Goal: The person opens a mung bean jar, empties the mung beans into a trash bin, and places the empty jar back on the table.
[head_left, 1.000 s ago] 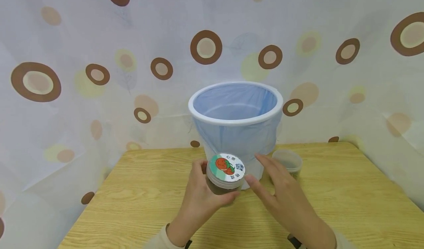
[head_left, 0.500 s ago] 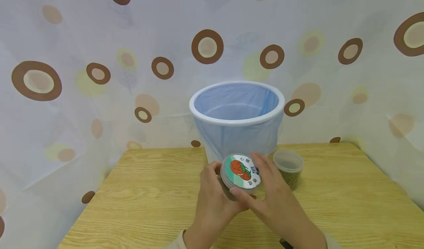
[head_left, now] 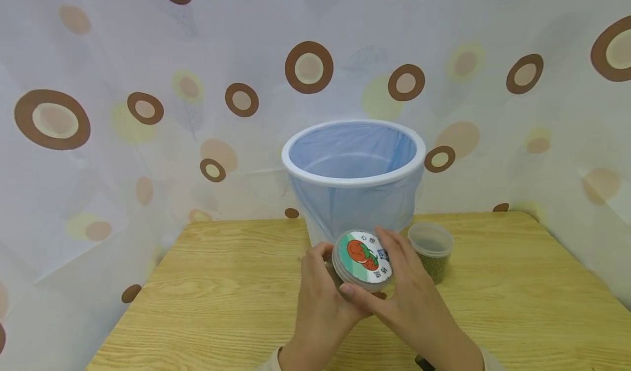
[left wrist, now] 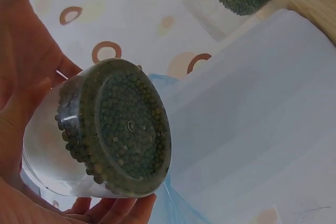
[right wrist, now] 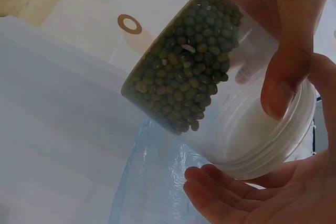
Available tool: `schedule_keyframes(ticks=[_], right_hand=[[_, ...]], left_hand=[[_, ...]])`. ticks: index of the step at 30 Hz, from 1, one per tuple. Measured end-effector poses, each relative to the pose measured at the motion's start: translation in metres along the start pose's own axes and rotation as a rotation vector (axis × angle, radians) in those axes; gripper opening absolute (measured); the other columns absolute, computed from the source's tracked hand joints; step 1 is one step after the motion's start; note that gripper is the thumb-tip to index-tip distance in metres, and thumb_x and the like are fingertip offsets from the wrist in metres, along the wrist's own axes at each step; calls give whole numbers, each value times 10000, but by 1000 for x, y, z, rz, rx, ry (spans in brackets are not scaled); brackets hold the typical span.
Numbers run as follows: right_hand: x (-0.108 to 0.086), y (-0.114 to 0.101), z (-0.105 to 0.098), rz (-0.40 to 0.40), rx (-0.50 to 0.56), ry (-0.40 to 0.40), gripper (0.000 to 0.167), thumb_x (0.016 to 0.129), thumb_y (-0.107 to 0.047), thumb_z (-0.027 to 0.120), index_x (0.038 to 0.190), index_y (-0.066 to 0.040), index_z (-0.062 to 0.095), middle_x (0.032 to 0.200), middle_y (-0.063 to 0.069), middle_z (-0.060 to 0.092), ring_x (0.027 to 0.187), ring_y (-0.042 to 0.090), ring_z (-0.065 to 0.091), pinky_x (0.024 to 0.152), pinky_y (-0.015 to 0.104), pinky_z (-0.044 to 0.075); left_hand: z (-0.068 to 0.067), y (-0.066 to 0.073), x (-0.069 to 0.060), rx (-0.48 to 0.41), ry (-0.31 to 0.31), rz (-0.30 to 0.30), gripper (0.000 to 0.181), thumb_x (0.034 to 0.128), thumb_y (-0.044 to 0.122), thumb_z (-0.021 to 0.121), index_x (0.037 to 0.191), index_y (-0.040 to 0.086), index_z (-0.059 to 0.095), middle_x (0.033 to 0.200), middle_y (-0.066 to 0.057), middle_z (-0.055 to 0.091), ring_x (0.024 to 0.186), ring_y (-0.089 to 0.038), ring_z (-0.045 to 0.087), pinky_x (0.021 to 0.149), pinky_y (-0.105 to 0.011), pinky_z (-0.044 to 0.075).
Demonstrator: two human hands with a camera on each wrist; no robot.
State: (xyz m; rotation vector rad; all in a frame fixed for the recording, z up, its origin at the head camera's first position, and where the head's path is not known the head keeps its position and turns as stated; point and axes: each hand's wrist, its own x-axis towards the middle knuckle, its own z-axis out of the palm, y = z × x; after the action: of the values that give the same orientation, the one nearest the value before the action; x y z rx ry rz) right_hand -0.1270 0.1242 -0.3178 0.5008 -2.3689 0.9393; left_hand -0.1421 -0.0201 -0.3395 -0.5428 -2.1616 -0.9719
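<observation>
A clear plastic jar (right wrist: 210, 82), partly filled with small green beans (right wrist: 184, 61) that look like mung beans, is held up tilted in front of the bin. Its lid (head_left: 356, 258) carries a white and green label with red tomatoes. My left hand (head_left: 317, 300) grips the jar's body from the left. With thumb and fingers, my right hand (head_left: 411, 300) holds the lid's rim from the right; in the right wrist view a thumb presses the ridged edge. The lid sits on the jar.
A white bin (head_left: 352, 183) lined with a thin blue bag stands behind my hands. Right of it, a second clear jar (head_left: 434, 250) with green beans, seemingly lidless, rests on the wooden table (head_left: 222, 283). A dotted sheet (head_left: 197, 58) hangs behind.
The jar and my left hand have shifted right. My right hand, earlier apart from the lid, has come to grip its rim. The lid has tilted and turned slightly.
</observation>
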Motion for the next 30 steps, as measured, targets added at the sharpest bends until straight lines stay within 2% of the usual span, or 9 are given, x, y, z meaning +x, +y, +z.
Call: schedule_keyframes(ticks=[3,10,15,22,27,30], right_hand=[[0,1,1,-2,-6,9,867,779,-441,777,1423,-15,381,1374,89,436,1182,239,474,890,489,479],[0,1,2,-7,4,14,820,787,-420,776,1408,-26,412,1321,55,475,1143,209,487,873,468,487],[1,3,1,-31,-1,23,774,790,-391,782,1382,-18,449,1300,33,494,1107,166,497,857,434,499],[1,4,1,-19,0,11,757,797,-380,777,1377,-13,457,1289,35,507,1092,161,498,848,433,502],[1,5,1,-4,4,-10,755,806,-386,765,1384,-15,451,1307,63,503,1121,201,492,859,463,492],[2,7,0,-11,1,-21,758,806,-384,764,1386,-14,447,1321,90,499,1143,230,490,867,483,485]], left_hand=[[0,0,-1,-16,-10,-19,927,533,370,944,1183,27,379,1042,-76,471,931,-159,456,761,-323,492],[-1,-1,-1,-29,-19,-12,923,541,364,941,1190,22,382,1052,-83,469,963,-165,466,769,-315,502],[-1,-2,-1,-43,-64,-38,870,591,357,918,1192,25,383,1060,-68,471,969,-154,465,798,-328,494],[-5,-3,0,-142,-151,-103,794,616,209,890,1208,27,393,1091,-59,479,994,-160,475,834,-336,488],[-5,-6,1,-221,-197,-121,775,604,118,869,1211,28,395,1116,-71,480,1000,-180,502,835,-327,499],[-7,-7,3,-271,-237,-167,767,601,95,858,1212,40,399,1134,-65,482,1008,-189,506,841,-335,491]])
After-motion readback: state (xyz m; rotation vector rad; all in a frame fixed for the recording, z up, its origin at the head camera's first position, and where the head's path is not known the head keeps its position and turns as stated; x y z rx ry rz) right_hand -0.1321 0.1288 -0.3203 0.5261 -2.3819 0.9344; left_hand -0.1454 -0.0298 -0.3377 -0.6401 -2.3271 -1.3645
